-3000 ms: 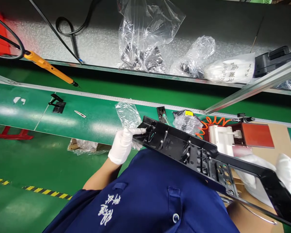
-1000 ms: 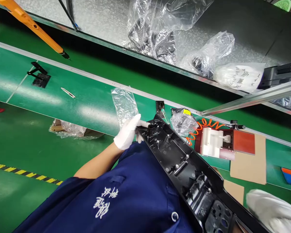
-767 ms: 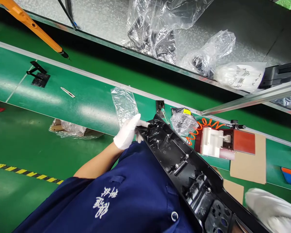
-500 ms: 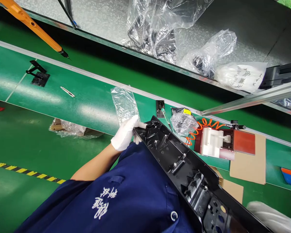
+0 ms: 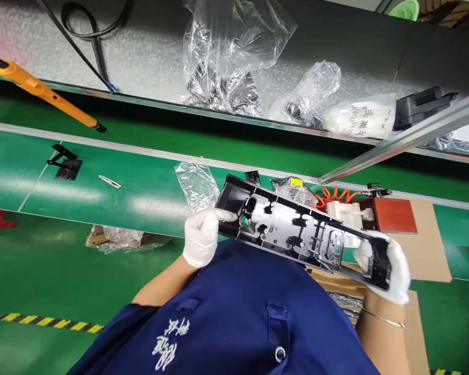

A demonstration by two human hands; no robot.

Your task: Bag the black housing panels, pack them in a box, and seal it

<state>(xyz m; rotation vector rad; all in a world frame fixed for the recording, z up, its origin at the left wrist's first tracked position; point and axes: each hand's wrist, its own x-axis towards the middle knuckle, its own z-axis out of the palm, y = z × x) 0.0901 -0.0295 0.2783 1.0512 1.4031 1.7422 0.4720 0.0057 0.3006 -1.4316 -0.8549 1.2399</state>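
Observation:
I hold a long black plastic panel (image 5: 293,232) across my front, its ribbed inner side with bosses and holes facing up. My left hand (image 5: 201,237), in a white glove, grips its left end. My right hand (image 5: 391,265), also gloved, grips its right end, and a thin bangle sits on that wrist. The panel hovers over the near edge of the green conveyor belt (image 5: 101,182). Below it is my blue work jacket (image 5: 234,323).
Behind the panel lie a red and white fixture (image 5: 375,214) on cardboard, an orange coiled hose (image 5: 332,195) and small clear bags (image 5: 197,185). A black bracket (image 5: 64,164) lies on the belt at left. An orange electric screwdriver (image 5: 42,94) hangs above. Bags of parts (image 5: 226,67) fill the back shelf.
The panel has swung from a steep diagonal to nearly level and turned its inner face up. My right hand has come into view gripping its right end. The view has tilted a little.

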